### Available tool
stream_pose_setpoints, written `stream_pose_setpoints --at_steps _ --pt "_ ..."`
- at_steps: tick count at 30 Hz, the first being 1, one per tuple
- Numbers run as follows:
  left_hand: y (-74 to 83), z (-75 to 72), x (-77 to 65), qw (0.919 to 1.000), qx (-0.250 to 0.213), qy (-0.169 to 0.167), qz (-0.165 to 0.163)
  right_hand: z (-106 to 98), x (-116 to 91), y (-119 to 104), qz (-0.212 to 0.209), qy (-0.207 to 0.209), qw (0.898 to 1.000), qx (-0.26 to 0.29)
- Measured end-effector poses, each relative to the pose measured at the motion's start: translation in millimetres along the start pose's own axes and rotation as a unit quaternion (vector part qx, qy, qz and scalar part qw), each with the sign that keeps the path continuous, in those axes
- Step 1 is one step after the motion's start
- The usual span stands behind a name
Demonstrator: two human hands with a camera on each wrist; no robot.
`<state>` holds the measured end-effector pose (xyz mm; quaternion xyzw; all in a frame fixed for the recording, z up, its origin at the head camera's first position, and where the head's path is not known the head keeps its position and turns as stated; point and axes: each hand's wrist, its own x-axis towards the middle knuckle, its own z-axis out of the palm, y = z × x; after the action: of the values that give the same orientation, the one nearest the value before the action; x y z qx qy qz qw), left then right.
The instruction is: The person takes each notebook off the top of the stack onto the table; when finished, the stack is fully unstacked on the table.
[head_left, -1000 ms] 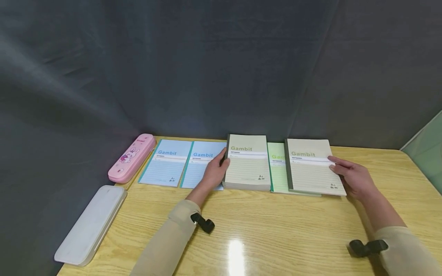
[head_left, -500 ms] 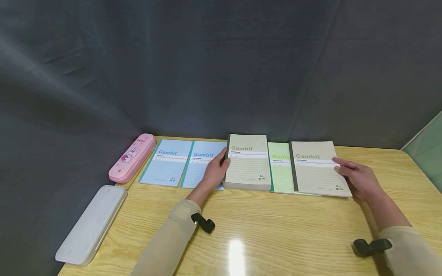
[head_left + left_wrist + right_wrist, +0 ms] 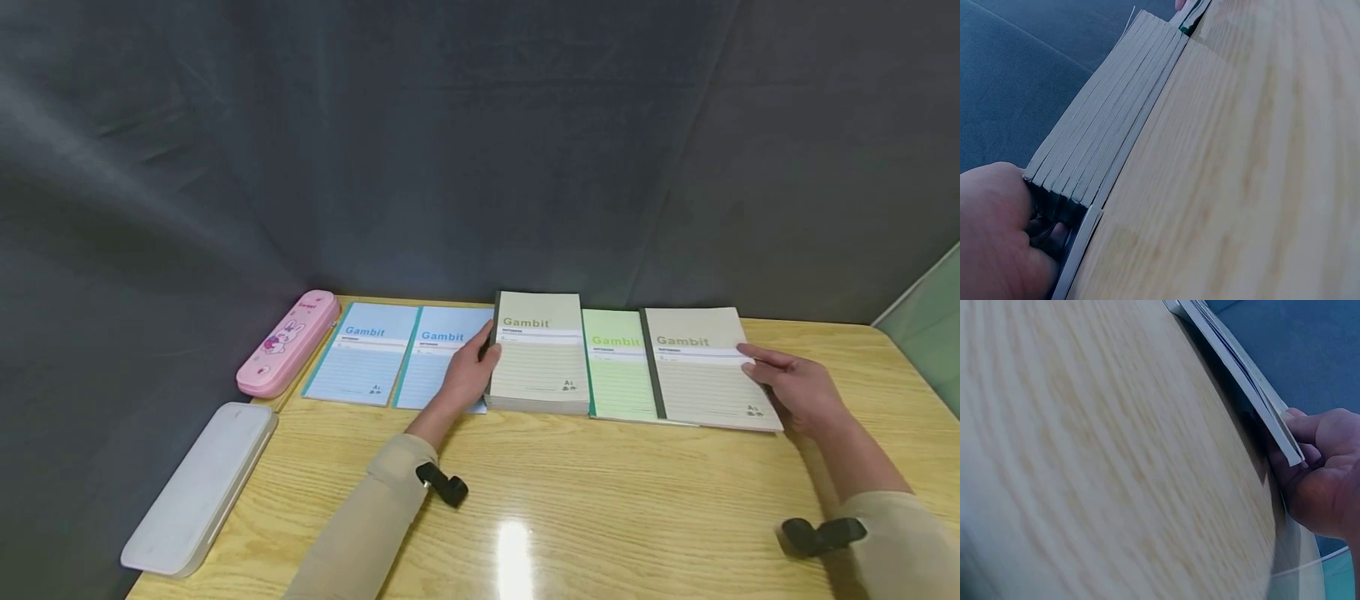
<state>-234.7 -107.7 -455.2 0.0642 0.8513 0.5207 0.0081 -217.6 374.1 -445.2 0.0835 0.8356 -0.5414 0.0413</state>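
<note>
My right hand (image 3: 802, 387) pinches the right edge of a pale grey notebook (image 3: 701, 383) with a black spine. In the right wrist view this notebook (image 3: 1244, 384) is raised off the table at the held edge, thumb above and fingers beneath. Its left side overlaps a green notebook (image 3: 618, 375). Against the black spine of a thick stack of grey notebooks (image 3: 536, 367) rests my left hand (image 3: 467, 375), also over a blue notebook's right edge. The left wrist view shows the stack's page ends (image 3: 1110, 106) beside the hand (image 3: 997, 231); its fingers are partly hidden.
Two blue notebooks, one at the far left (image 3: 360, 358) and one by my left hand (image 3: 427, 367), lie in the row. A pink pencil case (image 3: 288, 343) and a white case (image 3: 198, 492) line the left edge. A dark curtain (image 3: 480, 150) backs the wooden table (image 3: 600, 508).
My right hand has moved right with the grey notebook, uncovering more of the green notebook. My left hand and the stack have stayed in place.
</note>
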Motion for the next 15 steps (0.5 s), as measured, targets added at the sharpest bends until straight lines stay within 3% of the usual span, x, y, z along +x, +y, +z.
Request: stream_pose_setpoints --at_steps 7,15 --pt "-1.2 0.6 1.3 1.0000 0.008 0.002 0.005 -6 1 1 0.006 0.006 0.996 -0.087" --pt "-1.9 0.2 2.3 0.9999 0.012 0.005 0.009 -14 2 5 0.010 0.010 0.994 -0.110"
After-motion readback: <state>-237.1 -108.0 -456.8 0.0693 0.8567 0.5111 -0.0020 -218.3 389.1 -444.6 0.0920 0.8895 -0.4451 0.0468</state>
